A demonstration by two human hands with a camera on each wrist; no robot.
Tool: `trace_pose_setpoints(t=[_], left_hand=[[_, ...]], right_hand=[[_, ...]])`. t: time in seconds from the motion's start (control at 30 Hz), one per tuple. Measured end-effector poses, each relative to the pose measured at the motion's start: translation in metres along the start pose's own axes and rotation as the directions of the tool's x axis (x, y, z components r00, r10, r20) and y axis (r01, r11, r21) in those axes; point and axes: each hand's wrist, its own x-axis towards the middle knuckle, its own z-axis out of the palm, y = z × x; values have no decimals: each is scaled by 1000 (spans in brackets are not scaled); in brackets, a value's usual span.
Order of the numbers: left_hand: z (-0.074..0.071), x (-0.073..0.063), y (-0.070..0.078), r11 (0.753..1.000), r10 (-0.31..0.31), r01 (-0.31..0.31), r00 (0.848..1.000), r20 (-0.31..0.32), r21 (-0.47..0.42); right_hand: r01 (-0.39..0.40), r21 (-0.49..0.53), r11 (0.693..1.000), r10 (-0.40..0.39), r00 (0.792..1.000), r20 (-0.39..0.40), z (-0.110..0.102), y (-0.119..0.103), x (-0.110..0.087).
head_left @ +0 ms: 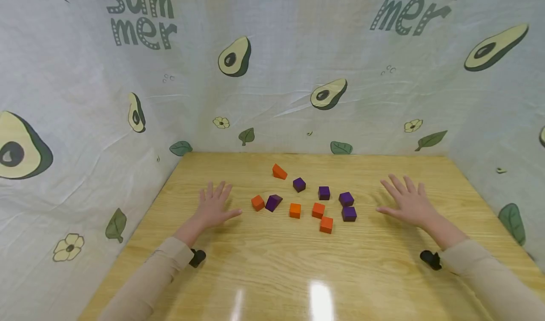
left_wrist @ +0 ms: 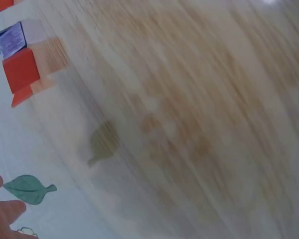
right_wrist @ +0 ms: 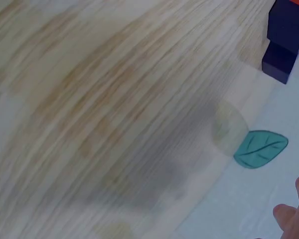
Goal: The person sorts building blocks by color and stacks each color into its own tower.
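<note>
My left hand is held over the table's left side, fingers spread and nothing in it. Nearest to it is an orange-red cube, with a purple block with slanted sides close beside. On the right, my other hand is likewise spread and holds nothing. Two purple cubes, one behind the other, lie nearest to that hand. Between the hands are an orange cube, two orange-red cubes and two more purple cubes. An orange-red wedge lies farthest back.
The blocks lie on a glossy wooden table. A white cloth printed with avocados, leaves and lettering hangs behind it and along both sides. Each wrist wears a small black camera, one left and one right.
</note>
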Motion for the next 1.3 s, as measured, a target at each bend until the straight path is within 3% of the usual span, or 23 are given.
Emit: trace_pose_setpoints(t=[0.27, 0.6, 0.87, 1.1, 1.3], left_hand=[[15, 18, 19, 994, 105, -104, 994, -33, 15], [20, 30, 54, 987, 160, -161, 986, -36, -22], [25, 37, 76, 977, 147, -155, 987, -60, -144], [30, 41, 92, 952, 158, -170, 985, -67, -255], [34, 46, 104, 942, 208, -215, 977, -54, -259]], right_hand=[[15, 95, 995, -17, 1000, 16, 14, -23, 18], [99, 148, 984, -100, 995, -1, 21, -70, 45], [161, 179, 971, -160, 987, -16, 28, -107, 62], [194, 234, 953, -195, 981, -17, 28, -137, 71], [197, 249, 948, -200, 980, -12, 33, -157, 78]])
